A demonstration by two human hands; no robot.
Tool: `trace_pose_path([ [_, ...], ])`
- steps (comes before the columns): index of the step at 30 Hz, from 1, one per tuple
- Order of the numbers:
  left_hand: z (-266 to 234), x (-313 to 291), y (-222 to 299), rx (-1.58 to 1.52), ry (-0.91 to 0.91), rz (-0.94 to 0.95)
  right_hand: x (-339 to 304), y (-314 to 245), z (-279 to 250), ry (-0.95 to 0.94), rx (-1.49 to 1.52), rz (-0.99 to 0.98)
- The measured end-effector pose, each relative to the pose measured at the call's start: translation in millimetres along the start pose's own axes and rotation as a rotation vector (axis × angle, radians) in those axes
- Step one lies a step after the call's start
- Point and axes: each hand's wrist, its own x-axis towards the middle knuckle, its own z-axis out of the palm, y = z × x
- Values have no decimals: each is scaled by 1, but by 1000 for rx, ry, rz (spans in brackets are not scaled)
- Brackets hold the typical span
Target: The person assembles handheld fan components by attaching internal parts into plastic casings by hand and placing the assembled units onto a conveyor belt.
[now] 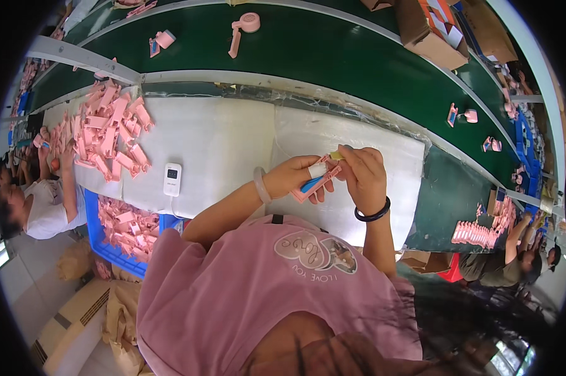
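Observation:
A pink plastic housing (pixel 311 188) with a blue strip (pixel 310 184) along it is held over the white work surface in front of me. My left hand (pixel 295 177) has its fingers wrapped round the housing, with a white wrap on one finger. At the housing's upper end, the fingers of my right hand (pixel 365 175) are pinched together. A small yellowish piece (pixel 337 155) shows at those fingertips; whether it is a finger cover or a loose part, I cannot tell.
Pink housings are heaped (pixel 110 128) on the table's left, above a blue crate (pixel 131 266) of more. A small white device (pixel 172 180) lies nearby. Beyond, a green conveyor (pixel 308 47) carries pink parts and a cardboard box (pixel 430 37). Other people work at both sides.

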Motion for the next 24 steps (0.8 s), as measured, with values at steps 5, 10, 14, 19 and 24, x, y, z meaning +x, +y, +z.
trace_pose_path([
  [5, 21, -11, -12, 63, 308, 66, -24, -19, -12, 62, -70, 71],
  [10, 50, -15, -13, 175, 332, 148, -52, -31, -24, 196, 63, 117],
  [14, 75, -14, -20, 222, 303, 187, -64, -39, -37, 277, 144, 113],
  [19, 115, -3, -30, 252, 307, 251, -89, -30, -54, 264, 204, 91],
  [24, 149, 11, -49, 354, 326, 306, -107, -16, -81, 309, 167, 36],
])
